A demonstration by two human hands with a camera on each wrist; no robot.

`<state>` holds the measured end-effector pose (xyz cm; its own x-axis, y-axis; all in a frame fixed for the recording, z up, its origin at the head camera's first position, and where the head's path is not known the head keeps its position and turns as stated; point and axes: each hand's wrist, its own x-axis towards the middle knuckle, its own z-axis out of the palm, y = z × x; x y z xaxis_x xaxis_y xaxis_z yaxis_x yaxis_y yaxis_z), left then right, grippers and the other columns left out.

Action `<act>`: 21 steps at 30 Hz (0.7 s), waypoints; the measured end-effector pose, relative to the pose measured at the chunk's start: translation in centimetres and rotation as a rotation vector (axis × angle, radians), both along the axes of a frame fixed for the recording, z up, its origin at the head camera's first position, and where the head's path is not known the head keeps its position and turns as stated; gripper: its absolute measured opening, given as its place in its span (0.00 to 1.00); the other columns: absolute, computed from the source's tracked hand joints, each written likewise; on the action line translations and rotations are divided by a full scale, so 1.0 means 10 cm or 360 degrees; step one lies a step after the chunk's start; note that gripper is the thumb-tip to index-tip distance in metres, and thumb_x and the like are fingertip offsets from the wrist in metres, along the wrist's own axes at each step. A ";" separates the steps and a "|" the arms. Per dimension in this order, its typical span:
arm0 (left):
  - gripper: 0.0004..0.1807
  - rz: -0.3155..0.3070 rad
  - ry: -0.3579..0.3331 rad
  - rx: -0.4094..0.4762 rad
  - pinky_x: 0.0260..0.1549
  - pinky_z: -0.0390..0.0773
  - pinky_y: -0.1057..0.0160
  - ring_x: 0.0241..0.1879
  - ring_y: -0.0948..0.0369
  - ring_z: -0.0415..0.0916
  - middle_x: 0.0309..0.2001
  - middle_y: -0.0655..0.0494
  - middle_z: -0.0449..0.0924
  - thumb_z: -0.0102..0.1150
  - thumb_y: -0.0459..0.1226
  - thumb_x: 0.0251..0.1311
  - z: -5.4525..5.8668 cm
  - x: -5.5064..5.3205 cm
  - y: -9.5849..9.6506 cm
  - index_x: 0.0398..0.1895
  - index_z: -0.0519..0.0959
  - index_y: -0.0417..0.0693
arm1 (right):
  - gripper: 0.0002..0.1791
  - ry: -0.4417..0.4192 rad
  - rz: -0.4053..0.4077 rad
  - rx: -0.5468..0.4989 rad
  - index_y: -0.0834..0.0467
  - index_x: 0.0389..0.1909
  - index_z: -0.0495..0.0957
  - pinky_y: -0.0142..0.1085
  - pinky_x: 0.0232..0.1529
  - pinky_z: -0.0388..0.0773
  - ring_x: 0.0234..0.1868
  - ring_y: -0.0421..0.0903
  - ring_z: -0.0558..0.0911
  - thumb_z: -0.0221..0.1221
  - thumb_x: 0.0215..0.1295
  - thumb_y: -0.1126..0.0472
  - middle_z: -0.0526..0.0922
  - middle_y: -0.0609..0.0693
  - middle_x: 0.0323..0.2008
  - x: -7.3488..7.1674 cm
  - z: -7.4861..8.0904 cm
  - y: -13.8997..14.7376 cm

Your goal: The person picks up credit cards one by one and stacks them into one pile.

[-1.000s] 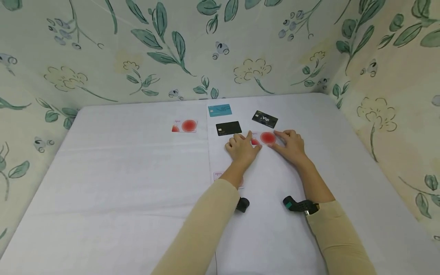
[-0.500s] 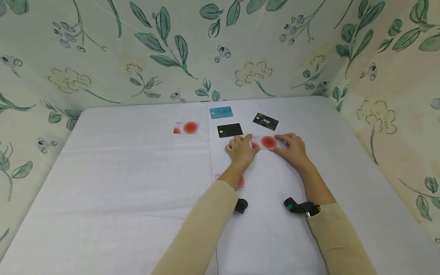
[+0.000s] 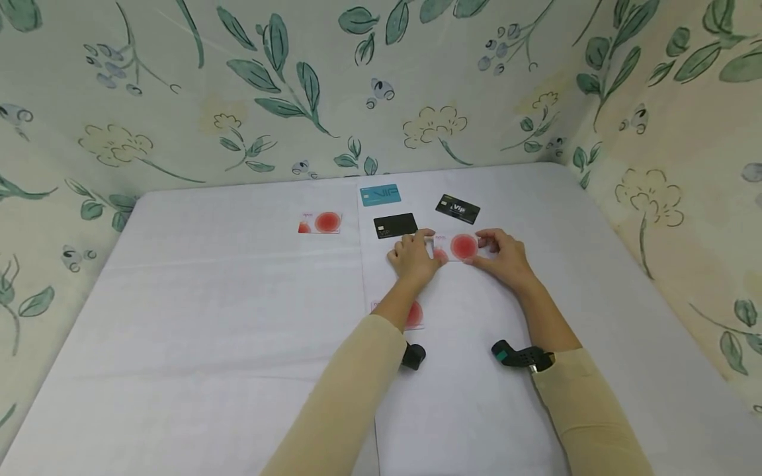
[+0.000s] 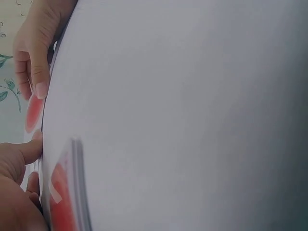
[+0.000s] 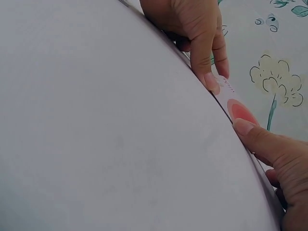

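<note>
Both hands hold a white card with a red circle (image 3: pixel 464 246) by its two short ends. The left hand (image 3: pixel 413 256) pinches the left end between thumb and fingers. At the other end, the right hand (image 3: pixel 505 258) has its thumb on the lower corner and its fingers at the upper one. Both thumbs also show along the card's near edge (image 5: pixel 240 111) in the right wrist view. A small stack of similar red-and-white cards (image 4: pixel 62 202) lies nearer the body, partly hidden under the left forearm in the head view.
Behind the hands lie a black VIP card (image 3: pixel 387 226), a tilted black Vip card (image 3: pixel 458 209) and a blue VIP card (image 3: pixel 380 194). Another red-circle card (image 3: pixel 320 223) lies further left. All rest on a white-covered table (image 3: pixel 238 317), with patterned cloth (image 3: pixel 333 73) behind.
The left index finger has shifted at the card's upper left corner. The held card shows slightly taller in the head view. The other cards lie where they were.
</note>
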<state>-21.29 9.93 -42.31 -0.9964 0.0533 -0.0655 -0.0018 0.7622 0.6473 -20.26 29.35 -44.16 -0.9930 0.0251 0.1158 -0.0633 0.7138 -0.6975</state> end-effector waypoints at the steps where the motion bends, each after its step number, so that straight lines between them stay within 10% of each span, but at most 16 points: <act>1: 0.31 -0.0002 0.0012 0.0009 0.52 0.56 0.54 0.52 0.56 0.64 0.52 0.56 0.71 0.68 0.46 0.51 0.00 0.00 0.00 0.59 0.69 0.65 | 0.33 0.0000 0.0002 -0.0032 0.62 0.57 0.70 0.41 0.43 0.62 0.42 0.50 0.67 0.70 0.51 0.57 0.78 0.59 0.44 0.00 0.00 -0.01; 21: 0.35 -0.0188 0.0018 0.0078 0.53 0.51 0.53 0.47 0.57 0.62 0.37 0.60 0.71 0.67 0.47 0.52 -0.03 0.02 -0.10 0.66 0.67 0.60 | 0.38 -0.0124 0.0082 -0.0018 0.58 0.64 0.69 0.42 0.41 0.64 0.44 0.51 0.65 0.69 0.53 0.49 0.72 0.57 0.42 0.03 0.00 0.01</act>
